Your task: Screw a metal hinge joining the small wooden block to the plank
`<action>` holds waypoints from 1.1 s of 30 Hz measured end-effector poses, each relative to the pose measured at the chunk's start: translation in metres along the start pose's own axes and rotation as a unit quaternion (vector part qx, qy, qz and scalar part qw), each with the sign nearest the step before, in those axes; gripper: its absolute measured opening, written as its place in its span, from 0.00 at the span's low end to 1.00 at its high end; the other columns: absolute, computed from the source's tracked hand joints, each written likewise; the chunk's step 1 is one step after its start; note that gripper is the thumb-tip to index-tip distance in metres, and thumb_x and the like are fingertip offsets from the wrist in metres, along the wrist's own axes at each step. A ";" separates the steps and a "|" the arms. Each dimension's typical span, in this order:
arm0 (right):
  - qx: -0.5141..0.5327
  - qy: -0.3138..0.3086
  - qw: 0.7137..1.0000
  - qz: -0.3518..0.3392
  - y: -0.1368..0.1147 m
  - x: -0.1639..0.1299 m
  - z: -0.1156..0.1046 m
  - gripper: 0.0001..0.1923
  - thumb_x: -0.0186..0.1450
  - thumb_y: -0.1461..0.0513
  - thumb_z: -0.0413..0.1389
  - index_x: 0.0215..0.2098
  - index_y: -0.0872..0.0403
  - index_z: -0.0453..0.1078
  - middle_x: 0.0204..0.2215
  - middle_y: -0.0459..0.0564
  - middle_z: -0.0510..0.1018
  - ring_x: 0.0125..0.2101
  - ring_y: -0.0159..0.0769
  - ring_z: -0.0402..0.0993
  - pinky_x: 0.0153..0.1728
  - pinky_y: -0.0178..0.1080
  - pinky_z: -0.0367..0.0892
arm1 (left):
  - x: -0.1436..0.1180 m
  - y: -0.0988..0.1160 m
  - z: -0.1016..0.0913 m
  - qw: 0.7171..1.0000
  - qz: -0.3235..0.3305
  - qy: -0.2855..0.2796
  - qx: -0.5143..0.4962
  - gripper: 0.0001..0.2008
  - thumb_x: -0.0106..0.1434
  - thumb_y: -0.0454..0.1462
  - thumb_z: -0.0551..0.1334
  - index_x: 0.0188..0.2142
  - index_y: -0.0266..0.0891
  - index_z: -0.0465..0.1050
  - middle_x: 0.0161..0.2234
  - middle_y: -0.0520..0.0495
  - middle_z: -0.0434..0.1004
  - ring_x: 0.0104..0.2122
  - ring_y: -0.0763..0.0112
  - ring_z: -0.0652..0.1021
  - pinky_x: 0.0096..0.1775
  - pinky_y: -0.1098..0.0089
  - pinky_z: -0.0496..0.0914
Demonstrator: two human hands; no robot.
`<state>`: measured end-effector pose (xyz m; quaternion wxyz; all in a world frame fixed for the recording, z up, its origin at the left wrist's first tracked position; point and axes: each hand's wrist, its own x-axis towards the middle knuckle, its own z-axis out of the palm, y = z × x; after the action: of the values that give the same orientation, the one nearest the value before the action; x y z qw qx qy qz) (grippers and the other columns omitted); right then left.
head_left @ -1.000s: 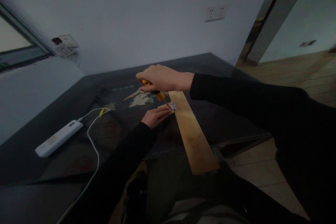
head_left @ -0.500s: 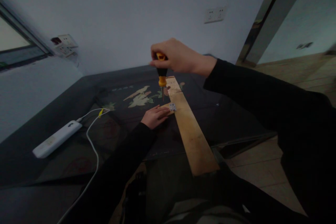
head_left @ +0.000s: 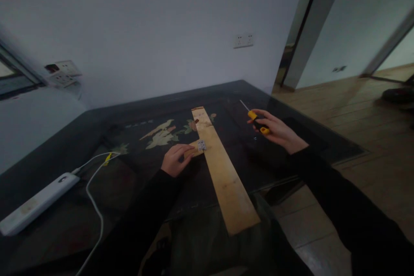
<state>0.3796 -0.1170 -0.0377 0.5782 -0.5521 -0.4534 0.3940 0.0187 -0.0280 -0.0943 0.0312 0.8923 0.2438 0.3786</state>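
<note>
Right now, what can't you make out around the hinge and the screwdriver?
Head view only:
- Hinge: too small and dim; screws cannot be counted.
- Small wood piece: largely covered by the left hand.
- Screwdriver: handle half hidden in the right hand; tip type unreadable.
- Power strip: cut off by the left edge.

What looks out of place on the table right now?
The plank sticks out past the table edge toward the person, unsupported at its near end. The hinge sits at its left edge, beside the left hand.
</note>
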 end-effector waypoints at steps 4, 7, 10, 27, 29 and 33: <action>-0.233 0.132 0.960 -0.079 0.026 -0.011 -0.025 0.32 0.57 0.60 0.55 0.59 0.53 0.56 0.49 0.57 0.72 0.43 0.39 0.72 0.44 0.44 0.68 | 0.003 0.007 -0.001 1.000 0.020 -0.007 -0.004 0.10 0.63 0.37 0.58 0.42 0.41 0.75 0.39 0.45 0.80 0.39 0.65 0.78 0.43 0.65 0.73; -0.361 0.155 0.909 -0.137 0.044 -0.014 -0.037 0.26 0.59 0.63 0.52 0.56 0.57 0.62 0.52 0.58 0.71 0.51 0.42 0.68 0.53 0.46 0.62 | 0.005 0.013 -0.001 0.999 0.038 0.000 0.002 0.09 0.62 0.37 0.59 0.41 0.43 0.76 0.38 0.46 0.80 0.39 0.65 0.78 0.44 0.64 0.73; -0.455 0.179 0.863 -0.123 0.055 -0.017 -0.039 0.25 0.60 0.64 0.51 0.56 0.58 0.64 0.48 0.59 0.72 0.47 0.43 0.70 0.50 0.45 0.65 | 0.006 0.030 -0.002 0.999 0.024 0.005 -0.027 0.09 0.63 0.36 0.59 0.40 0.44 0.76 0.38 0.47 0.80 0.39 0.65 0.79 0.44 0.64 0.73; -0.588 0.118 0.794 -0.093 0.066 -0.013 -0.022 0.25 0.62 0.66 0.49 0.58 0.61 0.61 0.44 0.62 0.71 0.46 0.45 0.68 0.47 0.43 0.65 | -0.032 0.116 0.018 0.956 -0.254 -0.001 -0.148 0.14 0.63 0.40 0.58 0.48 0.44 0.71 0.48 0.46 0.77 0.48 0.62 0.77 0.50 0.60 0.72; -0.593 0.107 0.792 -0.097 0.066 -0.012 -0.018 0.25 0.63 0.66 0.49 0.58 0.61 0.61 0.45 0.62 0.71 0.46 0.46 0.67 0.47 0.44 0.64 | -0.033 0.117 0.020 0.955 -0.259 0.007 -0.143 0.14 0.63 0.39 0.58 0.49 0.45 0.71 0.49 0.46 0.77 0.49 0.61 0.76 0.51 0.59 0.72; -0.604 0.096 0.786 -0.092 0.064 -0.011 -0.015 0.25 0.63 0.65 0.48 0.59 0.61 0.61 0.46 0.62 0.70 0.46 0.45 0.67 0.47 0.43 0.63 | -0.036 0.115 0.024 0.952 -0.275 0.008 -0.131 0.13 0.63 0.40 0.58 0.47 0.44 0.71 0.48 0.46 0.77 0.49 0.61 0.76 0.52 0.58 0.71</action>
<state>0.3942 -0.1264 -0.1017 0.2012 -0.7789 -0.5898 -0.0703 0.0613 -0.1430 -0.1076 0.2490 0.7760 0.4279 0.3909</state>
